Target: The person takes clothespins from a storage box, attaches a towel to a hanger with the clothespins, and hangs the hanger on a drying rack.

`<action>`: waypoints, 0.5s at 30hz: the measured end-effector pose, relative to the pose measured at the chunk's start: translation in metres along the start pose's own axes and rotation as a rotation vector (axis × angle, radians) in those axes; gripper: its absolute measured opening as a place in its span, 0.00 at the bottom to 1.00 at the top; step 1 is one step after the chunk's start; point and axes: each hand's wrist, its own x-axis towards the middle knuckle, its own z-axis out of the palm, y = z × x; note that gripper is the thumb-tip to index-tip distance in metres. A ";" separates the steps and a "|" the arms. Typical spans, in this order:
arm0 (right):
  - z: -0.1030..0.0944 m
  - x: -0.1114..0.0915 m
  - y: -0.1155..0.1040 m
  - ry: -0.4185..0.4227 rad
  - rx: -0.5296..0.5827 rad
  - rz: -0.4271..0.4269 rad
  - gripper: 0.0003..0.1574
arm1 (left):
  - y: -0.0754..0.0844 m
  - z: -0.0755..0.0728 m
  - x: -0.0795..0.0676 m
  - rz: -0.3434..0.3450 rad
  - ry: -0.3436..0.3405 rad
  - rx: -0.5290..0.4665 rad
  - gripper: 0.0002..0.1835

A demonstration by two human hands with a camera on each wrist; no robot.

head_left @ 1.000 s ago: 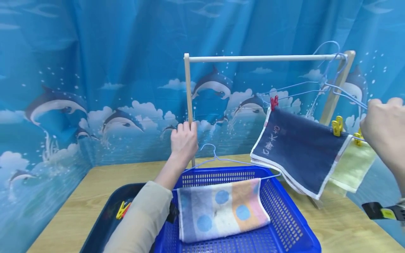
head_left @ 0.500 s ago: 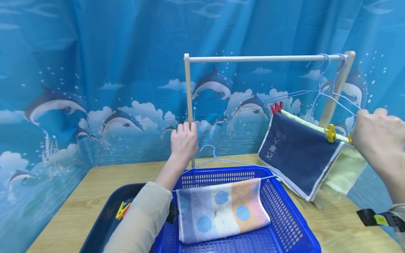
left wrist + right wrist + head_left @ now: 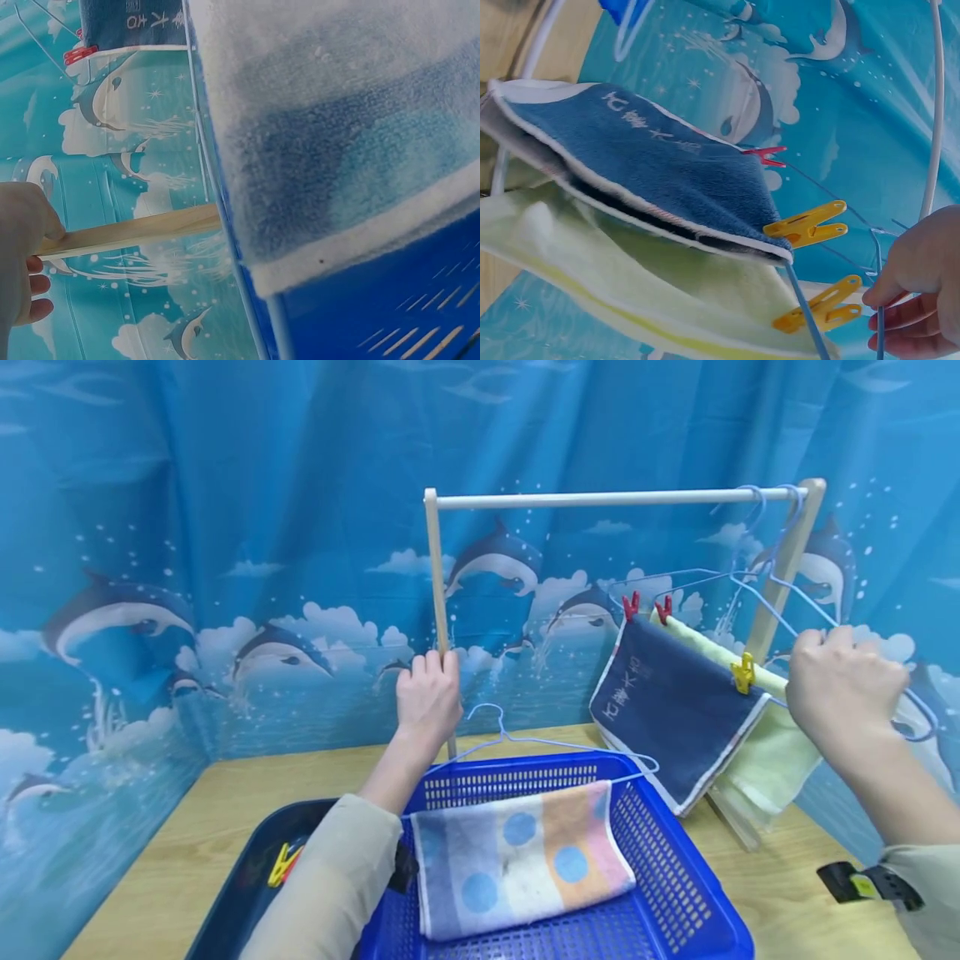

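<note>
My left hand [image 3: 429,697] grips the left wooden post [image 3: 437,577] of a small drying rack, with the thumb against it in the left wrist view. At the rack's right end, two blue wire hangers [image 3: 765,608] have their hooks over the white rod [image 3: 585,499]. My right hand [image 3: 847,689] holds hanger wire at their right side; the right wrist view shows the wire [image 3: 880,300] between thumb and fingers. A navy towel [image 3: 660,710] and a pale yellow towel [image 3: 776,760] hang there, clipped with red pegs [image 3: 631,605] and yellow pegs [image 3: 806,225].
In front stands a blue plastic basket [image 3: 678,860]. A dotted, multicoloured towel [image 3: 517,868] on another blue hanger [image 3: 501,727] lies over it. A dark tray [image 3: 240,868] at left holds pegs [image 3: 283,864]. A dolphin-print curtain [image 3: 300,485] hangs behind the wooden table [image 3: 172,827].
My right hand has moved left and slightly down with the hangers. Their hooks have come down onto the rod, and the towels have swung. The left hand keeps its grip on the post.
</note>
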 end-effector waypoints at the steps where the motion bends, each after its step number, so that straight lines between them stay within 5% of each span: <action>1: 0.002 -0.001 0.000 0.012 0.010 -0.010 0.07 | 0.000 0.000 0.000 0.000 -0.002 0.000 0.08; 10: 0.011 -0.011 -0.001 0.094 0.058 -0.061 0.11 | -0.001 -0.001 0.000 0.000 -0.008 -0.001 0.08; 15: 0.022 -0.015 -0.002 0.414 0.019 -0.144 0.13 | -0.001 -0.002 -0.001 0.003 -0.014 0.008 0.08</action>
